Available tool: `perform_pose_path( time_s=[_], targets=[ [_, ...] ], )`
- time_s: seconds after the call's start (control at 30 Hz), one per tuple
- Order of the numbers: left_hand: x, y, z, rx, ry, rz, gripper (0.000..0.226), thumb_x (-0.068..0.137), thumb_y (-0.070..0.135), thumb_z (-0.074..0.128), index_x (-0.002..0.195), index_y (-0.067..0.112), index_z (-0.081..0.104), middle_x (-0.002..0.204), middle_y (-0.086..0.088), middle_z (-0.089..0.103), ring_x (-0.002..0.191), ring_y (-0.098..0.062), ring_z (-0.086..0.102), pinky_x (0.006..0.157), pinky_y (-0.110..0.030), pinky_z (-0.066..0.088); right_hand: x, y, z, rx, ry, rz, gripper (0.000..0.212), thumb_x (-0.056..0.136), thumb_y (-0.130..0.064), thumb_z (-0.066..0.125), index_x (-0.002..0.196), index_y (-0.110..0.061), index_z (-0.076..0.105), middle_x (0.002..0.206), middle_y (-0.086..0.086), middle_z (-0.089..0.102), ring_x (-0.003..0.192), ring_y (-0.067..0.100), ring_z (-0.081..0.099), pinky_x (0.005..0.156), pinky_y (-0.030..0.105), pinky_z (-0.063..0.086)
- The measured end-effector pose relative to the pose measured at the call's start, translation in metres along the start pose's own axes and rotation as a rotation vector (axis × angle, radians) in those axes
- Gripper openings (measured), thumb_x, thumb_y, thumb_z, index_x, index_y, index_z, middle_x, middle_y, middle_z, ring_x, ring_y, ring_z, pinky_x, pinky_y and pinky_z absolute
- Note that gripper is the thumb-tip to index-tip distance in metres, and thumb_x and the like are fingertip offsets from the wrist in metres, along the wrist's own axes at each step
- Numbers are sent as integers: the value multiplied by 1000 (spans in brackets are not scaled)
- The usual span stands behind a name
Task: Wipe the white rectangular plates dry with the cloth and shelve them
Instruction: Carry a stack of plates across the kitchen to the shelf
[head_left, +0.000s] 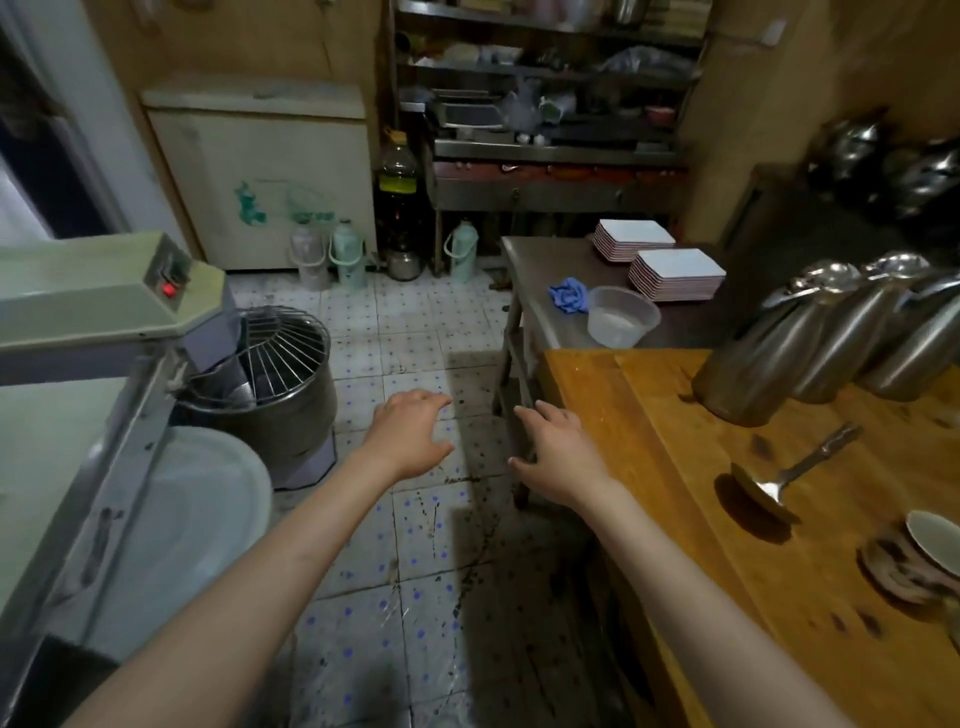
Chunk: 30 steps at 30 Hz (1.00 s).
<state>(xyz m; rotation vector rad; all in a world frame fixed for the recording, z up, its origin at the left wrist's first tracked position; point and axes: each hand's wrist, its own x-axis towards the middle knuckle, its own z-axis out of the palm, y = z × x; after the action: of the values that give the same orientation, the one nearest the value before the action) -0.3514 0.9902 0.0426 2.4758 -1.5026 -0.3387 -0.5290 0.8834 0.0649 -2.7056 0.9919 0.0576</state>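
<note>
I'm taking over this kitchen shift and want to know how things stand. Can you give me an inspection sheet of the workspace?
Surface: steel table ahead on the right, adjoining a wooden counter.
Job's things: two stacks of white plates on the steel table; blue cloth lying crumpled beside them.
Clutter: clear plastic tub next to the cloth; ladle and steel flasks on the wooden counter.
Hands: left hand and right hand both open, held over the floor, holding nothing.
Cables: nothing seen.
Surroundings: dough mixer on the left, shelving at the back, stained tiled floor.
</note>
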Motion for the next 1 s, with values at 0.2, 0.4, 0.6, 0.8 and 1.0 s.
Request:
perform_pose_path(
  time_s=[0.2, 0.4, 0.6, 0.8, 1.0],
  targets=[
    [97, -43, -13, -46, 16, -41, 66, 87, 43, 60, 145, 23, 36, 148, -3, 39, 137, -25, 33, 112, -45, 29, 112, -4, -8, -19, -58, -32, 72, 88, -38, 60, 149, -24, 24, 155, 7, 22, 141, 29, 20, 112, 46, 29],
    [190, -92, -32, -20, -20, -42, 66, 88, 41, 59, 146, 23, 33, 149, -4, 37, 137, -25, 32, 113, -43, 27, 223, -15, -16, -15, -87, -44, 72, 89, -37, 60, 149, -23, 24, 156, 8, 20, 141, 30, 19, 111, 47, 29],
    [294, -144, -64, -15, -40, 10, 63, 90, 41, 57, 146, 25, 33, 149, -4, 37, 137, -27, 32, 111, -41, 27, 326, -33, -23, 10, -69, 14, 71, 89, -36, 60, 149, -23, 23, 155, 7, 21, 140, 30, 20, 110, 47, 31],
    [379, -180, -82, -34, -95, 77, 63, 91, 39, 57, 147, 24, 31, 150, -4, 34, 138, -27, 29, 113, -42, 26, 417, -42, -33, 22, -44, 114, 70, 88, -36, 61, 147, -23, 26, 154, 7, 23, 139, 31, 24, 108, 46, 34],
    [463, -199, -86, -18, -167, 141, 64, 90, 40, 57, 147, 23, 31, 151, -4, 33, 139, -25, 28, 114, -39, 24, 490, -32, -37, 70, -23, 210, 68, 89, -35, 59, 147, -23, 27, 154, 7, 23, 138, 31, 25, 107, 47, 35]
  ],
)
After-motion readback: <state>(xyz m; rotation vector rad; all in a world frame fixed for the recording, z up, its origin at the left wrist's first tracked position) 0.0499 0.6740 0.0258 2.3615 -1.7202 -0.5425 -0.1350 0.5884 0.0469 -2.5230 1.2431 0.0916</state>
